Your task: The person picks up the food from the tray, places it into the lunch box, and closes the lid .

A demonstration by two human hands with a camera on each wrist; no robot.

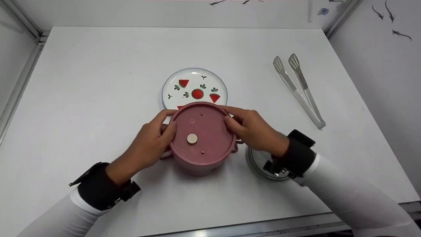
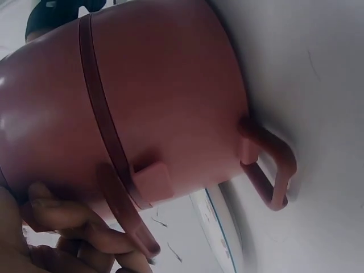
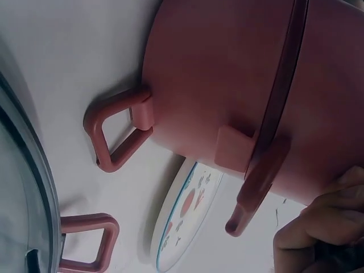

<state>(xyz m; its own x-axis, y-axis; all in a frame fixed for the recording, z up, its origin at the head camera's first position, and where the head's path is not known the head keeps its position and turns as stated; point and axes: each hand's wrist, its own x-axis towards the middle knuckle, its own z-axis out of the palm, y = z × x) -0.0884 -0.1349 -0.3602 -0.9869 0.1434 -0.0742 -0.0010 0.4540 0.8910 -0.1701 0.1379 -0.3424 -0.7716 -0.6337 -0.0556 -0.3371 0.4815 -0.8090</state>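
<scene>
A pink two-tier pot (image 1: 210, 131) stands near the middle of the table, with a cream round knob (image 1: 192, 139) on its flat pink top. Both wrist views show a dark seam between its tiers and loop handles (image 2: 273, 165) on its sides. My left hand (image 1: 149, 141) grips the upper tier from the left, thumb over the top rim. From the right, my right hand (image 1: 256, 130) holds the same tier, its thumb also on the rim. Curled fingers (image 3: 324, 227) lie against the upper wall in the right wrist view. The pot's inside is hidden.
Behind the pot lies a white plate (image 1: 174, 84) with watermelon pictures, partly covered by it. Under my right wrist is a round glass lid (image 1: 260, 161); a pink loop handle (image 3: 111, 242) shows at its edge. Metal tongs (image 1: 304, 95) lie spread at the right.
</scene>
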